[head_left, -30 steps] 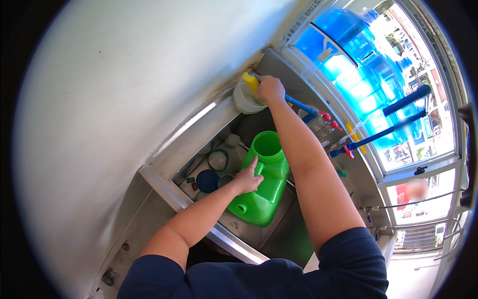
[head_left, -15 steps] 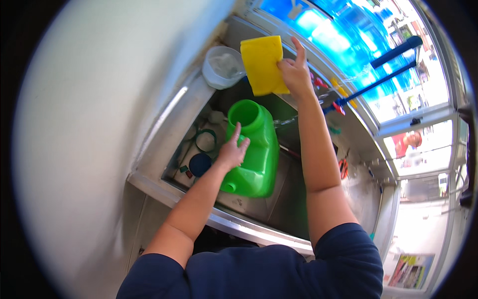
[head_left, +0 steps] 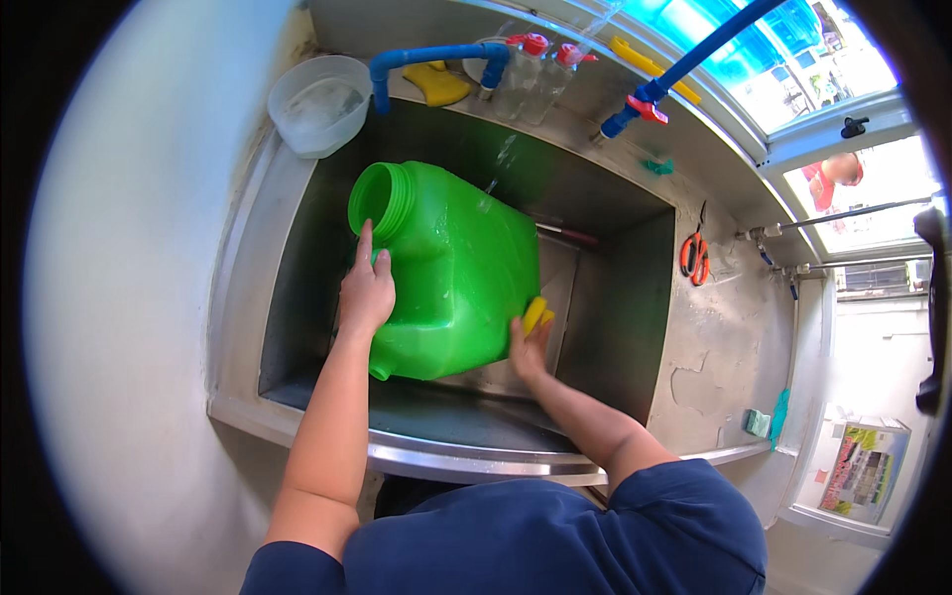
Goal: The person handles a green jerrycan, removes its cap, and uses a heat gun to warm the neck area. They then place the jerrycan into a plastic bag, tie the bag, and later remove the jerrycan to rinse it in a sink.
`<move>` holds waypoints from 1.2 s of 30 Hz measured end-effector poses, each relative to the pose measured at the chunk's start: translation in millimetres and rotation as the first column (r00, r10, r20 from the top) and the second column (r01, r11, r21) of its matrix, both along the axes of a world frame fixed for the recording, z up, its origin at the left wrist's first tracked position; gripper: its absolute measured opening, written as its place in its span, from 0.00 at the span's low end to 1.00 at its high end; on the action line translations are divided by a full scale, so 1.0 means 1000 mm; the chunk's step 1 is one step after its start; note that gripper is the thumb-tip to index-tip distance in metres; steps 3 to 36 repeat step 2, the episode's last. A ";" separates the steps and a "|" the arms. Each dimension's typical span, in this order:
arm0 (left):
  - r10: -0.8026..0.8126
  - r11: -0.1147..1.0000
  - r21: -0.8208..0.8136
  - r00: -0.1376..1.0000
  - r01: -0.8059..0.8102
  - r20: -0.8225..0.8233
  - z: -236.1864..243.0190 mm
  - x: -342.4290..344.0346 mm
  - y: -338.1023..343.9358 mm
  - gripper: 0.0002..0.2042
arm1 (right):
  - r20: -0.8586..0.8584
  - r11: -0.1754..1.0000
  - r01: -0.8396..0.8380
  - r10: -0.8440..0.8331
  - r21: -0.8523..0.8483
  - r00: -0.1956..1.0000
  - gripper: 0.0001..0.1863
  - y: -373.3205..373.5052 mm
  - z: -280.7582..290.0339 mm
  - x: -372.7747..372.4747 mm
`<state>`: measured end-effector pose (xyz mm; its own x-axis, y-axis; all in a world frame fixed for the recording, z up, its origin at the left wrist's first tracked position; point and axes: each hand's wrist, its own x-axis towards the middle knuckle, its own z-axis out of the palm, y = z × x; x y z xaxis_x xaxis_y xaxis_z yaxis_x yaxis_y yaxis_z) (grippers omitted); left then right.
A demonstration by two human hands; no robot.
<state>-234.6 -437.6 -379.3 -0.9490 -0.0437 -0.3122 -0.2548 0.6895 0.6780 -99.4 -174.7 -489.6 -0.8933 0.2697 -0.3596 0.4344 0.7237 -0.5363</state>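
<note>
A big green plastic jerry can (head_left: 461,273) lies tilted in the steel sink, its round, uncapped mouth toward the far left. My left hand (head_left: 367,293) is closed around its handle, just below the mouth, with the index finger stretched along the neck. At the can's right lower end, my right hand (head_left: 531,347) presses a yellow sponge cloth (head_left: 537,315) against the wall. Most of that cloth is hidden by the fingers and bunched up. Wet streaks show on the can's upper side.
Along the back ledge stand a whitish plastic tub (head_left: 322,104), a yellow cloth (head_left: 436,83), a blue pipe tap (head_left: 436,55), clear spray bottles (head_left: 531,79) and another blue tap with a red handle (head_left: 645,104). Orange-handled scissors (head_left: 695,258) lie on the right counter.
My right hand has come down from above the back ledge to the can's lower right end, bringing the yellow sponge cloth. The can appears more tilted; my left hand stays near its neck.
</note>
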 end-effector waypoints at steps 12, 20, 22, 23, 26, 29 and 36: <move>0.002 1.000 0.002 0.999 -0.003 0.047 -0.001 0.000 0.000 0.29 | -0.286 0.986 0.025 -0.072 -0.165 0.955 0.44 -0.042 -0.001 -0.003; 0.002 1.000 0.002 0.999 -0.003 0.047 -0.001 0.000 0.000 0.29 | -0.286 0.986 0.025 -0.072 -0.165 0.955 0.44 -0.042 -0.001 -0.003; 0.002 1.000 0.002 0.999 -0.003 0.047 -0.001 0.000 0.000 0.29 | -0.286 0.986 0.025 -0.072 -0.165 0.955 0.44 -0.042 -0.001 -0.003; 0.002 1.000 0.002 0.999 -0.003 0.047 -0.001 0.000 0.000 0.29 | -0.286 0.986 0.025 -0.072 -0.165 0.955 0.44 -0.042 -0.001 -0.003; 0.002 1.000 0.002 0.999 -0.003 0.047 -0.001 0.000 0.000 0.29 | -0.286 0.986 0.025 -0.072 -0.165 0.955 0.44 -0.042 -0.001 -0.003; 0.002 1.000 0.002 0.999 -0.003 0.047 -0.001 0.000 0.000 0.29 | -0.286 0.986 0.025 -0.072 -0.165 0.955 0.44 -0.042 -0.001 -0.003; 0.002 1.000 0.002 0.999 -0.003 0.047 -0.001 0.000 0.000 0.29 | -0.286 0.986 0.025 -0.072 -0.165 0.955 0.44 -0.042 -0.001 -0.003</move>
